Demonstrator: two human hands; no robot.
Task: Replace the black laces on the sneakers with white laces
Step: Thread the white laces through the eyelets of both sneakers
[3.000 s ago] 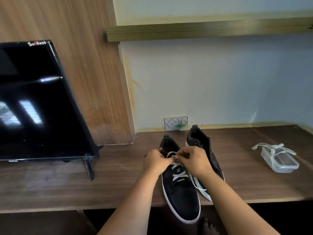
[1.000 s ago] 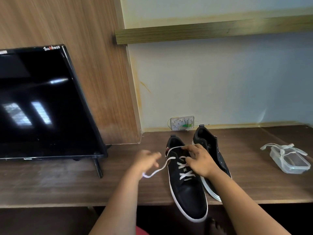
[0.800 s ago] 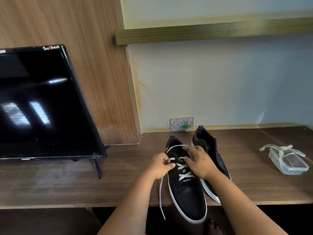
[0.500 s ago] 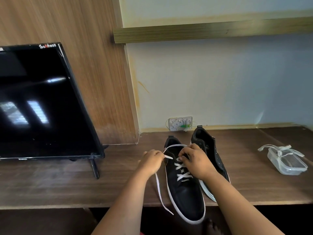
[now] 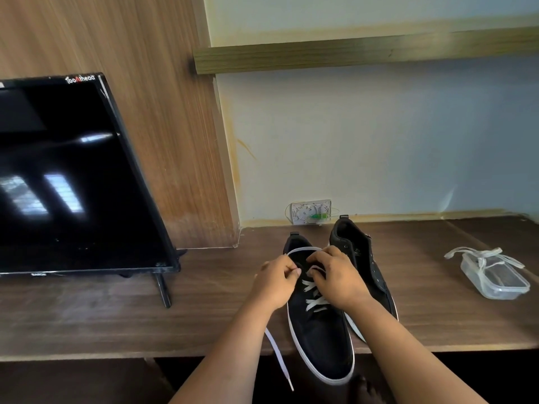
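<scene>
near sneaker (image 5: 319,339) white-laced almost to top | both hands (image 5: 275,282) (image 5: 339,277) pinch white lace (image 5: 313,297) | far sneaker (image 5: 363,263) laceless, pending

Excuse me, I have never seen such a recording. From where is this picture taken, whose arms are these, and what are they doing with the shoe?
There is no machine here. A person wears a camera on the head, so the view looks down over their own arms. The left hand and the right hand both pinch a white lace at the upper eyelets of the near sneaker; one loose end hangs over the table edge. A second sneaker, with no lace visible, stands behind on the right. Farther right is a clear plastic box with another white lace draped on it. A dark screen stands on the left.
</scene>
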